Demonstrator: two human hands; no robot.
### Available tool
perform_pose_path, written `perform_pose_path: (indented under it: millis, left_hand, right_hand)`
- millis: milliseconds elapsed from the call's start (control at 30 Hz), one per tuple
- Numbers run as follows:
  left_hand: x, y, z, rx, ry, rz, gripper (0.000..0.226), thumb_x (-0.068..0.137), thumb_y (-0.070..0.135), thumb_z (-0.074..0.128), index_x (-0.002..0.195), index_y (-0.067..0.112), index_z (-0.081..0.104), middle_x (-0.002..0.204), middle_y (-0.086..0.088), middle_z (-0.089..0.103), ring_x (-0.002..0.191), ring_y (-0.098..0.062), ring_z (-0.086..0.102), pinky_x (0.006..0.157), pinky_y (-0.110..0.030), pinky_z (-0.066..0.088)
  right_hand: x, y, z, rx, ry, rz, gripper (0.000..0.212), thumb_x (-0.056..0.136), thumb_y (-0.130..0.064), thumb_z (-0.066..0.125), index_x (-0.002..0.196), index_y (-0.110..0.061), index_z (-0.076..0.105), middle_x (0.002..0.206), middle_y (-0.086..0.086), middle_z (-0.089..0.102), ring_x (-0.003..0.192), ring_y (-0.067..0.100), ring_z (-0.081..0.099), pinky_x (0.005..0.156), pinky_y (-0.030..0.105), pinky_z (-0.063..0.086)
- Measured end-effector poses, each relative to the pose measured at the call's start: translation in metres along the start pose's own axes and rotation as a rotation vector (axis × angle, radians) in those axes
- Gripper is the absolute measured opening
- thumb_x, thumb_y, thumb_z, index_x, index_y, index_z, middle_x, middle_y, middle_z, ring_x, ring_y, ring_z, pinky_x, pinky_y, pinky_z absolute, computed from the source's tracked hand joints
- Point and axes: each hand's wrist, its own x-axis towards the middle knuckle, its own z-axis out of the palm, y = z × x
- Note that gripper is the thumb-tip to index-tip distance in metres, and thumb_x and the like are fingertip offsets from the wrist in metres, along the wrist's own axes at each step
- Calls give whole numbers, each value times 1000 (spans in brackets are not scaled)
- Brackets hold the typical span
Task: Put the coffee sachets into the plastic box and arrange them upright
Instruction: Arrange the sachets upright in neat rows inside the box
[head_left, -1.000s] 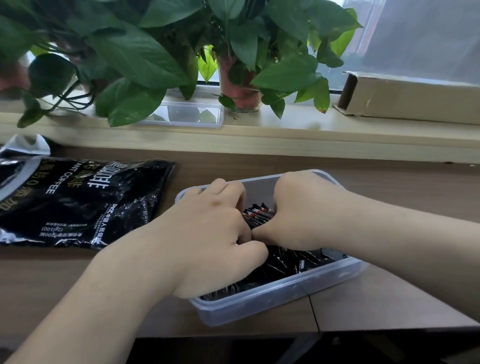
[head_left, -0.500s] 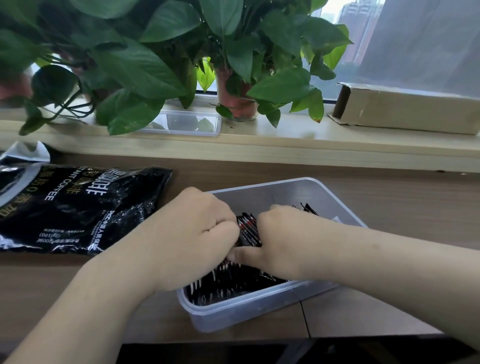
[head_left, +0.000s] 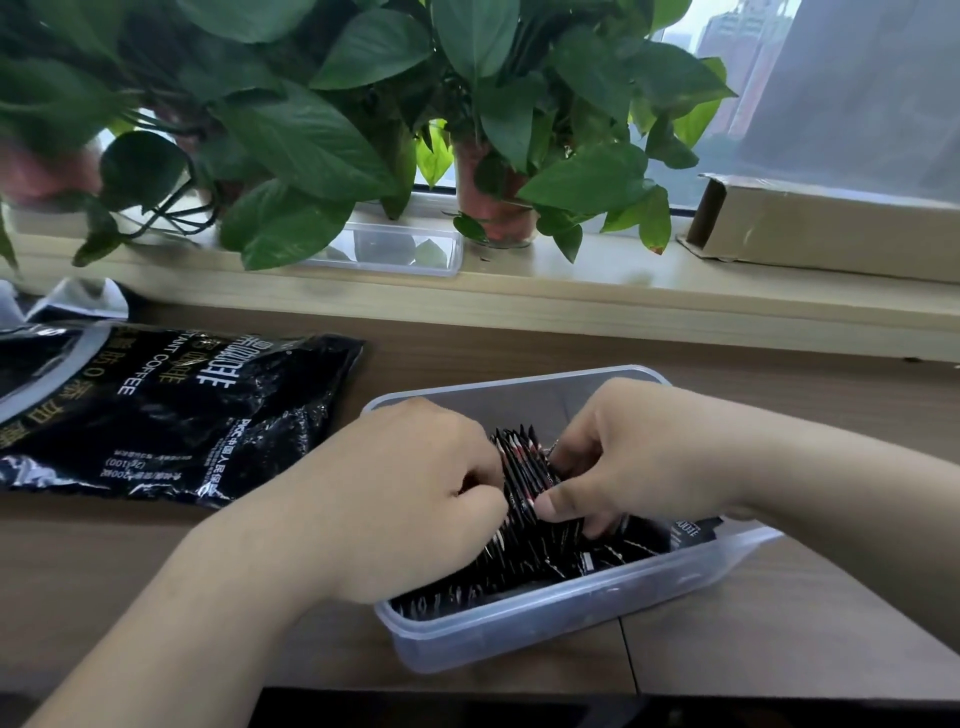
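Between the fingers: coffee sachets (head_left: 524, 470) squeezed into an upright bunch.
Pinched from both sides by left hand (head_left: 410, 493) and right hand (head_left: 649, 462), fingers (head_left: 558, 503) curled; long axis near vertical, tops pointing up and slightly away. Beneath, more sachets leaning loose inside plastic box (head_left: 519, 642). Beyond left knuckles, black coffee bag (head_left: 171, 415) lying flat.

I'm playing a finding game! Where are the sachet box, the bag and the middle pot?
sachet box (head_left: 519, 631), head view, near front wall.
bag (head_left: 197, 415), head view, printed middle.
middle pot (head_left: 487, 200), head view, red side.
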Motion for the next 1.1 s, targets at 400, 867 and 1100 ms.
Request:
perform_pose_path:
  millis: [400,867,1100]
  left_hand:
    - [0,15,-4,264,-283,53,45,92,44,39,133,58,50,106,17,39,98,-2,34,78,-27,33]
    - [13,6,-9,161,-299,126,48,83,41,40,122,56,63,119,28,49,111,7,42,98,-25,41]
    - [34,8,-5,-88,-173,107,38,73,16,63,100,42,74,123,38,56,119,14,50,104,-26,45]
  right_hand:
    - [2,12,8,154,44,-62,18,78,-37,80,79,-19,79,64,-2,76,73,25,75,75,42,60]
    - [-13,28,14,287,132,-5,20,79,-46,76,80,-26,76,68,-5,76,69,13,73,74,32,58]
    - [-17,38,10,232,146,-55,14,81,-53,71,85,-40,75,75,-12,74,57,0,61,62,18,51]
